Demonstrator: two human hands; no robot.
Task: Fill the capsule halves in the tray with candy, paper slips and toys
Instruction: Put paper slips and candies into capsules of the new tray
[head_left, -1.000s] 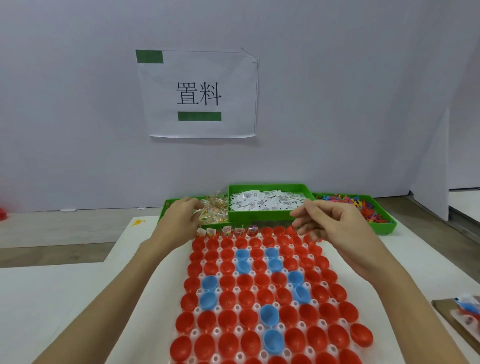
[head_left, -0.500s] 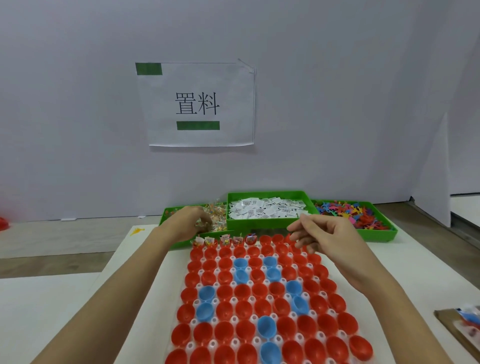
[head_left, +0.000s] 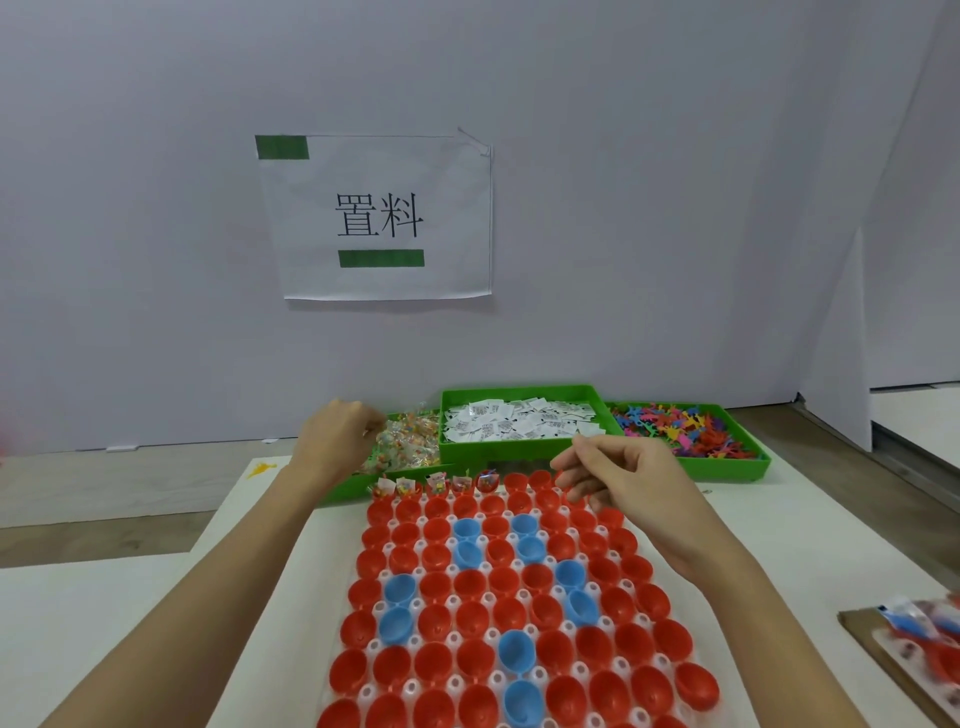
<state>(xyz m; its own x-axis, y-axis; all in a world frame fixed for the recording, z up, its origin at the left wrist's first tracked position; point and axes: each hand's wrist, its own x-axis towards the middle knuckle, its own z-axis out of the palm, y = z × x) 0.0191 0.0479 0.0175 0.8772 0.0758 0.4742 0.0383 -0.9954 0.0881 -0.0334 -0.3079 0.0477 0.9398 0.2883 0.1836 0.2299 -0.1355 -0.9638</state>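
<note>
Left hand (head_left: 332, 441): fingers curled into the candy (head_left: 410, 441) in the left green bin (head_left: 345, 486); whether it holds any cannot be told. Right hand (head_left: 623, 475): fingers curled together above the tray's (head_left: 371, 642) far row, contents hidden. Paper slips (head_left: 519, 421) in the middle bin, toys (head_left: 680, 426) in the right one. Progress: five far-row capsule halves (head_left: 436, 483) appear filled; all others sit empty. The tray's near edge is cut off.
</note>
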